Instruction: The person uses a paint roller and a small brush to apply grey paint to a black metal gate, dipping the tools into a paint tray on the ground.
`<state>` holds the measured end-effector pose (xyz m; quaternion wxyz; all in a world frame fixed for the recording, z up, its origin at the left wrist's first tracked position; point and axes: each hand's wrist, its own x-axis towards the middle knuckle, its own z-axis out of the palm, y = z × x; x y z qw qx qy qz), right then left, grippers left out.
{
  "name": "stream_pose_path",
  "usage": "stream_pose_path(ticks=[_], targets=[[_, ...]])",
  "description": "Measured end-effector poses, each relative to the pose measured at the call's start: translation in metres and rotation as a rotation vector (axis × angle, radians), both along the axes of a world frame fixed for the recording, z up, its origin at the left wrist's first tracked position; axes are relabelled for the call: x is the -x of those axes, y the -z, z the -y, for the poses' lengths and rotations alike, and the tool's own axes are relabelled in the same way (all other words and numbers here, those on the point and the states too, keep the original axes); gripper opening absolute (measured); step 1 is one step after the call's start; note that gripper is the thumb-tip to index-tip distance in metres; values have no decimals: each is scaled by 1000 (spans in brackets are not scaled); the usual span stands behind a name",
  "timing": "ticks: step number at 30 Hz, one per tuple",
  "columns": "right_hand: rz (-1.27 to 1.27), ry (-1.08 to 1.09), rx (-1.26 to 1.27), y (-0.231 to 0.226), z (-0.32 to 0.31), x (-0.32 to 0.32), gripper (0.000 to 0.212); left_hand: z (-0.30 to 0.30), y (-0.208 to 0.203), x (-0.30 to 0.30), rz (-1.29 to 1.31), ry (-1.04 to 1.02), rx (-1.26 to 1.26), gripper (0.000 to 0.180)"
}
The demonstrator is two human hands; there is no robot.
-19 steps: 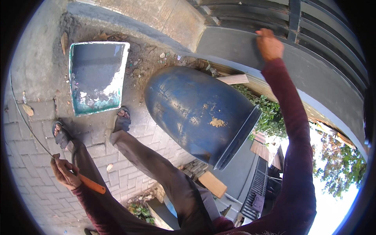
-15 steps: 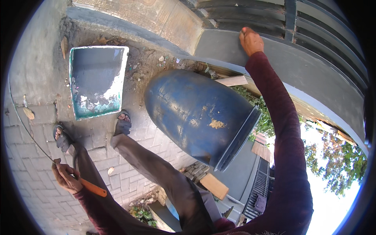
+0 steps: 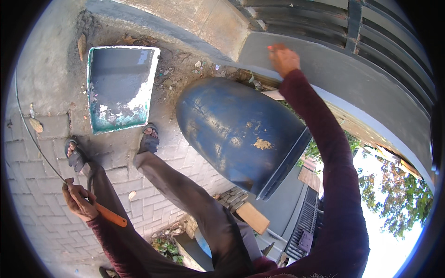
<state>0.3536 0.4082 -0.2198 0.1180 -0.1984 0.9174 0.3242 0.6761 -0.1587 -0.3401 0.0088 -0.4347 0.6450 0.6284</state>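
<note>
My left hand [image 3: 79, 201], at the lower left, is closed around an orange-handled tool [image 3: 110, 214]. A long thin rod [image 3: 39, 150] runs from this hand toward the left rim; its far end cannot be made out. My right hand [image 3: 285, 61] is raised at the grey painted wall ledge [image 3: 320, 69], below dark slats. Motion blurs its fingers, and a small reddish spot shows at their tips. Whether it touches the ledge, I cannot tell. Left of centre lies a rectangular tray [image 3: 155, 78] with a white, paint-smeared rim and grey paint inside.
A large blue drum [image 3: 236, 132] stands beside my legs, between the tray and my right arm. Dark slats [image 3: 306, 21] run above the ledge. Paving bricks [image 3: 113, 185] lie underfoot, with dry leaves [image 3: 35, 124] about. A tan block [image 3: 252, 217] sits near the drum's rim.
My right hand has moved left and slightly down along the ledge, away from the slats. My left hand keeps its hold on the orange-handled tool. The whole view has shifted slightly.
</note>
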Motion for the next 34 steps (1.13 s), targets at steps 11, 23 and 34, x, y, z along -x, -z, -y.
stream_pose_path(ticks=[11,23,34], targets=[[-171,18,-2,-69,11,10,23,1,-5,3,-18,-21,16,33],[346,777,881,35,176,-37,26,2,-9,3,-20,-101,-61,28],[633,427,883,249,335,-260,57,17,-18,9,-14,-13,-146,26]])
